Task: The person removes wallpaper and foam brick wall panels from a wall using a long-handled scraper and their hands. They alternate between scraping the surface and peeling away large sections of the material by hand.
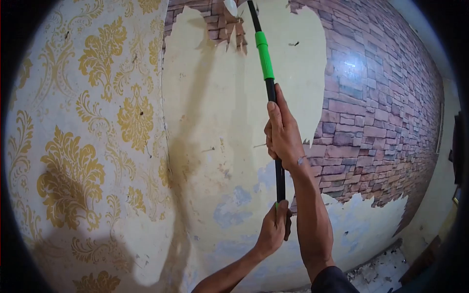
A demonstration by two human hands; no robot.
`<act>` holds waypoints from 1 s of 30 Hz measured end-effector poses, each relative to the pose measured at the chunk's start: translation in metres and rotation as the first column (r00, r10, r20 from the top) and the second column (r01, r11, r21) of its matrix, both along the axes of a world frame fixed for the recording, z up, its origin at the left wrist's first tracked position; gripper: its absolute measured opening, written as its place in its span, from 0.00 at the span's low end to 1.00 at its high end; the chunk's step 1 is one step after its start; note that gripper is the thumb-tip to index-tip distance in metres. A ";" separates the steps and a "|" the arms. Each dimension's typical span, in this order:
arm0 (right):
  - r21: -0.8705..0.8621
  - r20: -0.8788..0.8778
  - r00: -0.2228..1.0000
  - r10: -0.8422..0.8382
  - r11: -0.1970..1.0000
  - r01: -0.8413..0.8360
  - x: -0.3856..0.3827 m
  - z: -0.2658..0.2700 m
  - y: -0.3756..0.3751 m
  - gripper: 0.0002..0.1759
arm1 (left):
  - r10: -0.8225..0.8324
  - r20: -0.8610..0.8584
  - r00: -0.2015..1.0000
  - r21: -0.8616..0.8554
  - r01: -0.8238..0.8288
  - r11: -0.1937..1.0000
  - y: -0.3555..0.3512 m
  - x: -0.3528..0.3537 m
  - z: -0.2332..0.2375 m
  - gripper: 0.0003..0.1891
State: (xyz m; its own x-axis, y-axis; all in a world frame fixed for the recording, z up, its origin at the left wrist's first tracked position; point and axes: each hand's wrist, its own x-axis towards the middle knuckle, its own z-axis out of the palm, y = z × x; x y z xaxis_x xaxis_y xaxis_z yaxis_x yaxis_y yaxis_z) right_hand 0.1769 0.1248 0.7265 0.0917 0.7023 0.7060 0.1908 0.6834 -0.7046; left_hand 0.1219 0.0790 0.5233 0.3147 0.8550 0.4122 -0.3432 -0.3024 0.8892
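A black pole [280,180] with a green sleeve [264,56] runs upward in front of the wall, its top end cut off by the upper edge of the view. Wrapped around it just below the green sleeve is my right hand [282,132], the index finger stretched along the shaft. My left hand [276,227] grips the pole near its bottom end, where a bit of green shows. Behind the pole is a bare cream wall patch [220,97], bordered by torn stone-pattern wallpaper [361,132].
White wallpaper with gold ornaments [73,176] covers the wall on the left. A white piece [230,7] and torn paper shreds [237,39] show at the top. Scraps lie on the floor [383,273] at lower right, near a dark brown object [421,261].
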 end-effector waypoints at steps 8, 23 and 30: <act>0.068 0.035 0.993 -0.112 0.992 0.110 0.001 -0.129 -0.032 0.33 | -0.020 0.088 0.996 -0.098 0.029 0.995 -0.037 -0.003 -0.142 0.28; 0.164 0.073 0.991 -0.113 0.981 0.099 0.001 -0.027 -0.008 0.35 | -0.056 0.223 0.973 0.090 0.036 0.995 -0.034 -0.006 -0.038 0.26; 0.355 0.043 0.999 -0.014 0.935 -0.002 -0.006 0.163 0.049 0.34 | -0.055 0.263 0.963 0.204 0.000 0.979 0.019 -0.016 0.142 0.30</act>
